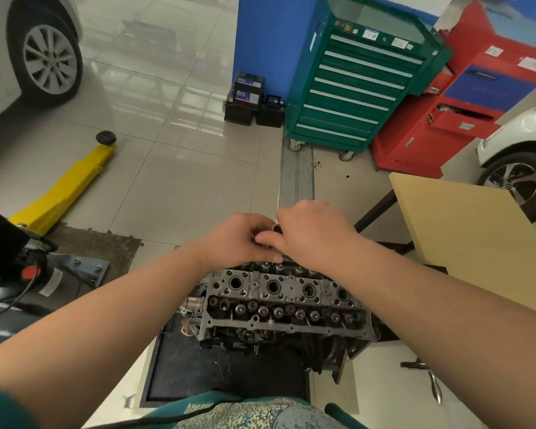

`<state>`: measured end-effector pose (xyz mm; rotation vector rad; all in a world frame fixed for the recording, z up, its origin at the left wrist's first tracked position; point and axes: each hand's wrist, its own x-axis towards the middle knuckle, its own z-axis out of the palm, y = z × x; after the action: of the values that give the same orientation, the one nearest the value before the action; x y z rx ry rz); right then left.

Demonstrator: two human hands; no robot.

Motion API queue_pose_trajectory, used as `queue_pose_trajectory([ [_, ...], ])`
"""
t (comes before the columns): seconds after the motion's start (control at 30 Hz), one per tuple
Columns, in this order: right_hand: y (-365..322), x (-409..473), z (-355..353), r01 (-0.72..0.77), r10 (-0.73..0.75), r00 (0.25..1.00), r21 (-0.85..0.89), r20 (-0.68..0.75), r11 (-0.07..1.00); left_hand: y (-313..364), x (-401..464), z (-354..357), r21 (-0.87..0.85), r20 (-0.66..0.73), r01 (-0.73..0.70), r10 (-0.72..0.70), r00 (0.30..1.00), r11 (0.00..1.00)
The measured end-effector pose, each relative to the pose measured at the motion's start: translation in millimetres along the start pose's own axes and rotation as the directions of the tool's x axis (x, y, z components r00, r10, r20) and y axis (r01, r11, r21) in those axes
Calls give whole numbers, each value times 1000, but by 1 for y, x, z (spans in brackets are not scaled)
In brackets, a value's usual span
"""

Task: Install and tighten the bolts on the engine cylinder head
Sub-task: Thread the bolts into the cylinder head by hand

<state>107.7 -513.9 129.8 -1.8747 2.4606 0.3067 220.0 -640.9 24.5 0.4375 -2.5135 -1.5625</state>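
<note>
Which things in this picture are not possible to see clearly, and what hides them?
- Head view: the small metal part between the left hand and right hand is mostly covered by fingers, so its type is unclear.
- Head view: the far edge of the cylinder head is covered by both hands.
- Head view: labels on the green tool cabinet are too small to read.
- Head view: the grey car is cut off by the left edge.

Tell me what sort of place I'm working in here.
Most likely a car repair workshop: a bare metal engine cylinder head on a stand, a green wheeled tool cabinet with drawers, and a yellow lift arm on the tiled floor.
</note>
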Motion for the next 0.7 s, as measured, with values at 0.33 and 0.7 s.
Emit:
queue_pose_trajectory([
  [0.33,-1,-4,3,52,-51,999,32,-18,998,1,0,0,-33,53,-22,23,998,999],
  [0.7,4,-5,1,134,-134,991,-17,1,991,-4,0,6,14,47,-25,24,999,1000],
])
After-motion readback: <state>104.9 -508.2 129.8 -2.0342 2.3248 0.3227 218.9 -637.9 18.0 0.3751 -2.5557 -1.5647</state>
